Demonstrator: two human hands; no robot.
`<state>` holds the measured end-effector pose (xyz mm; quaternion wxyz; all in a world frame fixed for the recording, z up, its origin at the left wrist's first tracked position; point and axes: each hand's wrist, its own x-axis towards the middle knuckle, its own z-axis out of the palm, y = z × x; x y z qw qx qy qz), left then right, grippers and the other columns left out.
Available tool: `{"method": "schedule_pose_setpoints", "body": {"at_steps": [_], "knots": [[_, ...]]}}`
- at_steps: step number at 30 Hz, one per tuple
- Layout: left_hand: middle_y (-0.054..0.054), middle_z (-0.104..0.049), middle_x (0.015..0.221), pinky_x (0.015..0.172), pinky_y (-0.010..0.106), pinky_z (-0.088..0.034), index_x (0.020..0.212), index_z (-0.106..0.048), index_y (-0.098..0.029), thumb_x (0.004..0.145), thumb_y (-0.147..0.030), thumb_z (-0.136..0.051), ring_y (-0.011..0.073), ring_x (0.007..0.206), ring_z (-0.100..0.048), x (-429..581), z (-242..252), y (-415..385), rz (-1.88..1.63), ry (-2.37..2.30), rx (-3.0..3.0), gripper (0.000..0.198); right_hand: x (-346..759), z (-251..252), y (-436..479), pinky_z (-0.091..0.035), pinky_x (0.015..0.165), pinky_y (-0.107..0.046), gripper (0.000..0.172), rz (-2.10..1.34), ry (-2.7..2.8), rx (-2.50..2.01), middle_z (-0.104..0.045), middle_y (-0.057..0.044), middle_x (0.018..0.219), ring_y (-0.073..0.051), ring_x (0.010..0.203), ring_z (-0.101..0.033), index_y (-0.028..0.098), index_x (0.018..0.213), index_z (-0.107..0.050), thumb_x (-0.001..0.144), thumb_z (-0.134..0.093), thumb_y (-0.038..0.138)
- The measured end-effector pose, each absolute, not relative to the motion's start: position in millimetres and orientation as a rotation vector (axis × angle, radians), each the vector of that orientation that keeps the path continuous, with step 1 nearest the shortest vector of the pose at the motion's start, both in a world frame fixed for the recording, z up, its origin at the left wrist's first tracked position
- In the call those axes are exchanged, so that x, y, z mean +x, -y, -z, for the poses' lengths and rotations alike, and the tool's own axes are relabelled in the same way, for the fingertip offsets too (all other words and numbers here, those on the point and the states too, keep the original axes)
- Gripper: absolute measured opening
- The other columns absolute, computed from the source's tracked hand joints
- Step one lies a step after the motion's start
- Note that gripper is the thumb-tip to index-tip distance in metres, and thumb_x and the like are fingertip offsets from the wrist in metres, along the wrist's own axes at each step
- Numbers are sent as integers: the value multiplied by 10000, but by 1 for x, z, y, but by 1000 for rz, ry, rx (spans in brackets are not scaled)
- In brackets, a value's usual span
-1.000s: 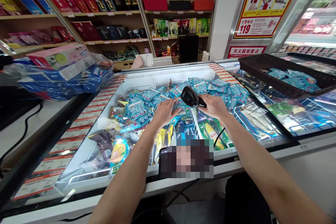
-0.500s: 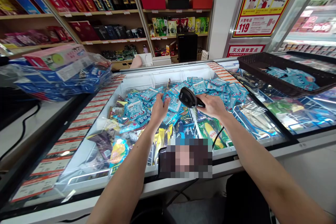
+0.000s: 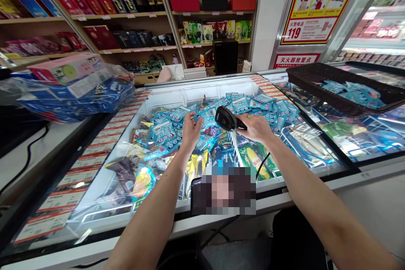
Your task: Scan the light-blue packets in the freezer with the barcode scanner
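Over the middle of the chest freezer my left hand (image 3: 192, 130) pinches the edge of a small blue packet (image 3: 208, 116) between thumb and fingers. My right hand (image 3: 255, 128) grips a black handheld barcode scanner (image 3: 225, 119) by its handle. The scanner's head points left toward the packet, with a small gap between them. Many more blue packets (image 3: 164, 132) lie spread in a pile on the freezer's glass top, around and behind both hands. A black cable (image 3: 263, 164) runs down from below my right hand.
Ice-cream packs (image 3: 144, 181) lie inside the freezer (image 3: 158, 102). Blue packets fill part of a brown basket (image 3: 305, 76) at right. Plastic-wrapped boxes (image 3: 76, 88) stand at left. A phone-like black object (image 3: 196, 196), partly pixelated, sits on the near edge. Stocked shelves (image 3: 117, 16) rise behind.
The blue packet in my left hand has tilted and shifted slightly upward as the fingers moved. My right hand and the scanner have barely moved.
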<state>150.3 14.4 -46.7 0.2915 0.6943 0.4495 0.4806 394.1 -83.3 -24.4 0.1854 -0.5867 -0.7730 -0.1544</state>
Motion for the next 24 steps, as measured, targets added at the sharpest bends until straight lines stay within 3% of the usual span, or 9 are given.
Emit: {"method": "schedule_pose_setpoints", "body": {"at_steps": [5,24], "knots": [[-50,-375,586,495,225,-295,1110,-544,-192,817,-412,-507,88,511,-376,146,49,-19,-1258,-1276,2001,367,394,26,83,-361,641,-271,400,440,2194,-1641,-663,-45,979,-198,837,-607,228,1187,-531,823,-510,391],[-55,-368,560,480,226,-292,1061,-537,-200,816,-359,-514,80,481,-331,150,46,-13,-1293,-1266,1906,292,392,27,82,-363,622,-263,427,431,2242,-1616,-665,-59,1007,-196,830,-609,216,1208,-523,830,-500,415]]}}
